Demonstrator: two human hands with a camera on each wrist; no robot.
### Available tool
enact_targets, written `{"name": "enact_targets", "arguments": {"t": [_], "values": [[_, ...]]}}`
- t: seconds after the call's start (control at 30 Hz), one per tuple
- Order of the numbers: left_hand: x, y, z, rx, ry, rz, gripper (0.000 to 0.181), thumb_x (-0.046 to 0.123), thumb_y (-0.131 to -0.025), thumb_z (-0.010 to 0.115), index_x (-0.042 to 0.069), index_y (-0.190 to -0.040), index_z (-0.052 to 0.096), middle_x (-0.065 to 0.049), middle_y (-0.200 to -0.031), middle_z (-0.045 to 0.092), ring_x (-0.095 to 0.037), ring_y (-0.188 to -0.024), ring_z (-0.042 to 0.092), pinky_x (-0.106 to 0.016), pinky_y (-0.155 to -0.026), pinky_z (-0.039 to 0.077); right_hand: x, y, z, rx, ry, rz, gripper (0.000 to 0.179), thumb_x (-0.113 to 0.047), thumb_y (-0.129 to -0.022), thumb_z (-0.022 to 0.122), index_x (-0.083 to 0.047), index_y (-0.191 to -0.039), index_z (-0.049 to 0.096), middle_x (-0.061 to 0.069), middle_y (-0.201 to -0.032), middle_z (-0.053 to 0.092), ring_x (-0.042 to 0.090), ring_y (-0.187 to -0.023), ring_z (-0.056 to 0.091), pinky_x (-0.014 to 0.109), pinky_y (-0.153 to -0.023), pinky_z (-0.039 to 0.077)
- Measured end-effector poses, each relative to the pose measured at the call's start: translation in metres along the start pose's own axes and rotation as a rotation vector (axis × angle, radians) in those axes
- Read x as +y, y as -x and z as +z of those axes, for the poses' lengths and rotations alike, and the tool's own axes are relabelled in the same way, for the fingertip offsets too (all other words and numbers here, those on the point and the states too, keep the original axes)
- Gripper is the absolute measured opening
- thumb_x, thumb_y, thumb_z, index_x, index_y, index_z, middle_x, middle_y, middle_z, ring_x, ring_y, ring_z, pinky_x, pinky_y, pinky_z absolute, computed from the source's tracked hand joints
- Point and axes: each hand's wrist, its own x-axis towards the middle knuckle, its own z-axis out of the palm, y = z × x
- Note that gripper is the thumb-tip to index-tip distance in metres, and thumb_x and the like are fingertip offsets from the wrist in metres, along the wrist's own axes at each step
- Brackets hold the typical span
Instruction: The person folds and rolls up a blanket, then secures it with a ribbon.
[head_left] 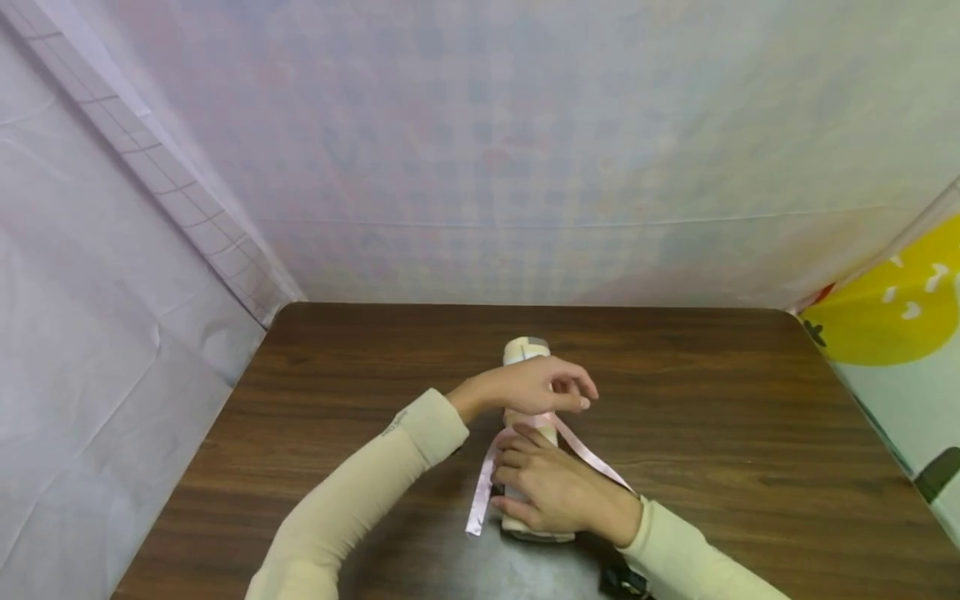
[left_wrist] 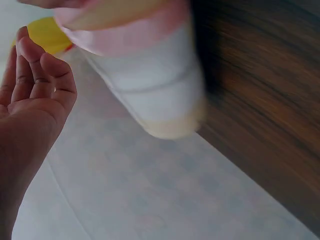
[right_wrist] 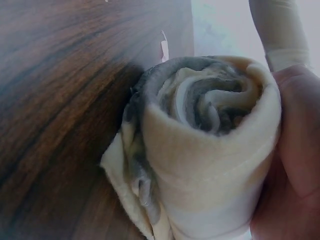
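A cream, white and grey roll of soft cloth [head_left: 527, 347] lies lengthwise on the table, a pink ribbon [head_left: 480, 497] round its middle. Its spiralled end shows large in the right wrist view, with a loose cloth flap beside it. My right hand [head_left: 558, 487] grips the near half from above, fingers bent over its left side by the ribbon; its palm [right_wrist: 295, 150] lies against the cloth. Above the far half hovers my left hand [head_left: 536, 386], fingers loosely curled and holding nothing. One ribbon tail hangs left of the roll, the other stretches right toward the right wrist.
The dark wood table [head_left: 337, 350] extends to both sides of the roll. A pale checked curtain [head_left: 487, 167] hangs behind it, with a white sheet [head_left: 90, 292] at left. A yellow patterned cloth [head_left: 892, 308] is at right. A small black object [head_left: 622, 581] shows under the right sleeve.
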Motion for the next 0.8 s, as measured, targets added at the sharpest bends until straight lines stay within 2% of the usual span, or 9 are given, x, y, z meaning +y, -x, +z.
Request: {"name": "enact_targets", "arguments": {"t": [0.2,0.4,0.5,0.53,0.67,0.8], "values": [[-0.018,0.024,-0.008,0.118,0.040,-0.055,0.020,0.017,-0.101,0.058,0.011,-0.118,0.066,-0.001,-0.106,0.068,-0.016,-0.094,0.065,-0.023,-0.076,0.054,0.000,0.000,-0.001,0.004,-0.018,-0.004,0.018,-0.035,-0.093,0.066,-0.018,-0.096,0.070,-0.005,-0.099,0.067,0.022,-0.113,0.058,0.051,-0.110,0.035],[-0.032,0.046,-0.013,0.241,0.039,-0.121,0.021,0.013,-0.100,0.055,0.006,-0.116,0.068,-0.006,-0.095,0.069,-0.023,-0.082,0.063,-0.024,-0.068,0.051,0.003,-0.001,-0.003,0.049,-0.042,-0.046,0.017,-0.031,-0.091,0.068,-0.016,-0.098,0.071,-0.003,-0.099,0.067,0.023,-0.110,0.060,0.049,-0.106,0.039],[-0.040,0.055,-0.011,0.277,0.049,-0.153,0.020,0.010,-0.100,0.055,0.006,-0.114,0.068,-0.012,-0.090,0.069,-0.029,-0.079,0.062,-0.024,-0.065,0.049,0.006,-0.001,-0.005,0.089,-0.090,-0.061,0.017,-0.028,-0.089,0.072,-0.014,-0.099,0.071,-0.001,-0.101,0.067,0.023,-0.110,0.060,0.047,-0.104,0.040],[-0.043,0.058,-0.009,0.287,0.046,-0.163,0.019,0.011,-0.100,0.055,0.006,-0.114,0.068,-0.013,-0.089,0.069,-0.027,-0.078,0.062,-0.024,-0.065,0.049,0.008,0.000,-0.006,0.102,-0.113,-0.060,0.017,-0.028,-0.088,0.073,-0.014,-0.099,0.071,0.000,-0.103,0.067,0.023,-0.110,0.060,0.046,-0.103,0.041],[-0.050,0.067,0.000,0.329,0.032,-0.194,0.017,0.013,-0.099,0.058,0.009,-0.114,0.066,-0.008,-0.091,0.068,-0.017,-0.076,0.060,-0.024,-0.066,0.050,0.013,0.008,-0.012,0.156,-0.199,-0.015,0.020,-0.025,-0.089,0.073,-0.015,-0.105,0.069,0.004,-0.119,0.064,0.024,-0.117,0.057,0.046,-0.101,0.043],[-0.054,0.076,0.011,0.362,0.046,-0.238,0.017,0.019,-0.100,0.059,0.010,-0.115,0.061,-0.002,-0.094,0.065,-0.012,-0.075,0.058,-0.027,-0.066,0.050,0.021,0.023,-0.020,0.222,-0.287,0.078,0.021,-0.021,-0.091,0.071,-0.015,-0.111,0.067,0.006,-0.127,0.060,0.023,-0.121,0.054,0.044,-0.098,0.046]]}}
